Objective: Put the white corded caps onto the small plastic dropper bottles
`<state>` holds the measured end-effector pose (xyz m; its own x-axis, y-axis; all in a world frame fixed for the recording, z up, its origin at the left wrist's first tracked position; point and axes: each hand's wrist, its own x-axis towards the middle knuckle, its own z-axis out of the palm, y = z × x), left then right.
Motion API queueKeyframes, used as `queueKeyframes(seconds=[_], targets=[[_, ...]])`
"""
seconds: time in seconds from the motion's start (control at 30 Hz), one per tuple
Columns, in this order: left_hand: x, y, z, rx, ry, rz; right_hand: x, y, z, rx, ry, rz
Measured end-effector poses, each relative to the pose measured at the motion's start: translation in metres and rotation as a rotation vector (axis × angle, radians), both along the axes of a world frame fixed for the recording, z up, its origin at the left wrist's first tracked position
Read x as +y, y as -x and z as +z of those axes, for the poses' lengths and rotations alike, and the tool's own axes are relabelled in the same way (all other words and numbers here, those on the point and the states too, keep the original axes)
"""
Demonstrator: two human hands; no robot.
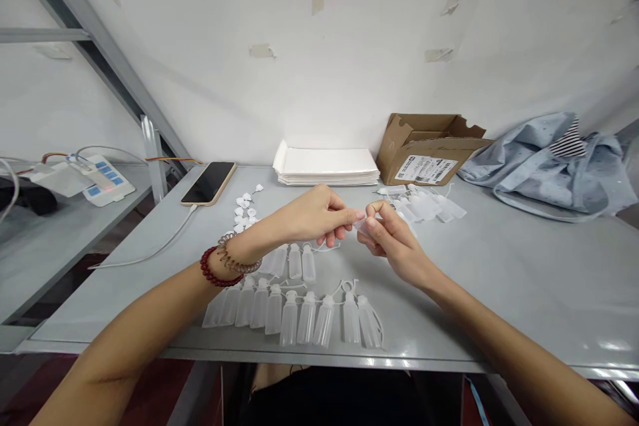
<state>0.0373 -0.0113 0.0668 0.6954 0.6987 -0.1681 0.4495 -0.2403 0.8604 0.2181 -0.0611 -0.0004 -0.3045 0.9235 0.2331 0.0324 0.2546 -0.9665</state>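
Both hands meet above the middle of the grey table (524, 279). My left hand (314, 216) is closed in a pinch at the tip of a small translucent plastic bottle (363, 227). My right hand (392, 239) is closed around that same bottle from the right. A row of several small translucent bottles (299, 313) lies near the table's front edge, with a few more bottles (294, 261) just under my left wrist. Small white caps (244, 210) lie scattered left of my left hand. Another pile of bottles (429, 205) lies beyond my right hand.
A phone (208, 182) on a white cable lies at the back left. A stack of white sheets (327, 166) and an open cardboard box (429, 146) stand against the wall. Blue-grey cloth (549, 166) lies at the right. A metal frame post (152, 153) and a side shelf with a device (102, 180) are at the left.
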Motion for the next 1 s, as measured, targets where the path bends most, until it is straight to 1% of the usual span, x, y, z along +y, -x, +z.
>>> queueKeyframes(seconds=[0.07, 0.13, 0.2, 0.27, 0.33, 0.37, 0.4, 0.43, 0.5, 0.53, 0.6, 0.67, 0.73, 0.8, 0.9, 1.0], targets=[[0.0, 0.001, 0.001, 0.001, -0.034, -0.035, 0.001, -0.002, 0.006, 0.117, 0.21, 0.088], [-0.001, 0.001, 0.001, 0.004, -0.067, -0.074, 0.003, -0.005, 0.01, 0.18, 0.357, 0.157], [-0.002, 0.002, 0.002, 0.009, -0.113, -0.115, 0.004, -0.007, 0.013, 0.206, 0.459, 0.215], [0.0, 0.003, 0.004, 0.024, -0.184, -0.163, 0.005, -0.008, 0.014, 0.197, 0.499, 0.238], [0.006, 0.007, 0.007, 0.062, -0.278, -0.195, 0.006, -0.009, 0.015, 0.154, 0.447, 0.19], [0.012, 0.011, 0.009, 0.104, -0.33, -0.192, 0.007, -0.01, 0.014, 0.108, 0.38, 0.128], [0.02, 0.016, 0.011, 0.167, -0.377, -0.171, 0.008, -0.011, 0.014, 0.036, 0.287, 0.036], [0.029, 0.024, 0.012, 0.266, -0.42, -0.117, 0.009, -0.013, 0.013, -0.071, 0.177, -0.081], [0.052, 0.042, 0.012, 0.585, -0.511, -0.016, 0.013, -0.019, 0.011, -0.373, -0.043, -0.335], [0.064, 0.052, 0.011, 0.763, -0.565, 0.06, 0.016, -0.022, 0.009, -0.543, -0.131, -0.447], [0.087, 0.072, 0.005, 1.001, -0.606, 0.236, 0.022, -0.029, 0.006, -0.849, -0.244, -0.608], [0.105, 0.088, -0.005, 1.065, -0.565, 0.349, 0.028, -0.034, 0.003, -1.074, -0.281, -0.696], [0.118, 0.097, -0.017, 1.046, -0.515, 0.344, 0.032, -0.038, 0.001, -1.242, -0.249, -0.732], [0.127, 0.102, -0.027, 1.012, -0.47, 0.312, 0.035, -0.04, -0.001, -1.363, -0.174, -0.739], [0.133, 0.105, -0.037, 0.964, -0.428, 0.286, 0.037, -0.043, -0.002, -1.427, -0.108, -0.727], [0.136, 0.106, -0.04, 0.933, -0.401, 0.283, 0.038, -0.049, -0.002, -1.357, -0.112, -0.715]])
